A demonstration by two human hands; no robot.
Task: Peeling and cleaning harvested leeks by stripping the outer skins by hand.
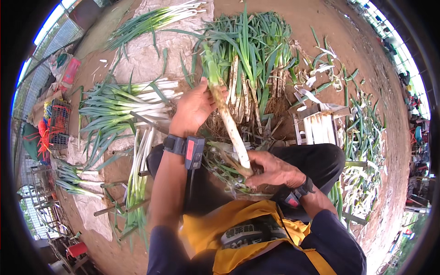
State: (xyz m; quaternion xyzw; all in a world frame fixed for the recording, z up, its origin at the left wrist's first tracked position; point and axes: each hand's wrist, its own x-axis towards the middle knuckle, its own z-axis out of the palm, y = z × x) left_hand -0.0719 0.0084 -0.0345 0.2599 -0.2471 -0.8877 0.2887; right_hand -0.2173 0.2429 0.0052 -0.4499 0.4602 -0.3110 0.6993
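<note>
A long green onion (pixel 229 120), its upper shaft stained with soil and its lower shaft white, slants across in front of me. My left hand (pixel 195 109) is closed round its upper part, just below the green leaves. At the lower root end, my right hand (pixel 272 169) grips it between thumb and fingers; the roots are mostly hidden. Right beyond my hands stands a big bundle of unpeeled green onions (pixel 250 55), with soil on their shafts and roots. Loose peelings (pixel 220 160) lie below the held stalk, between my legs.
Cleaned green onions (pixel 133 103) lie in a pile on a pale cloth (pixel 137 59) at left, with another bunch (pixel 160 20) farther back. A small wooden rack (pixel 298 130) at right holds white stalks. Leaf waste (pixel 366 151) covers the ground beyond it. A wire basket (pixel 59 121) stands far left.
</note>
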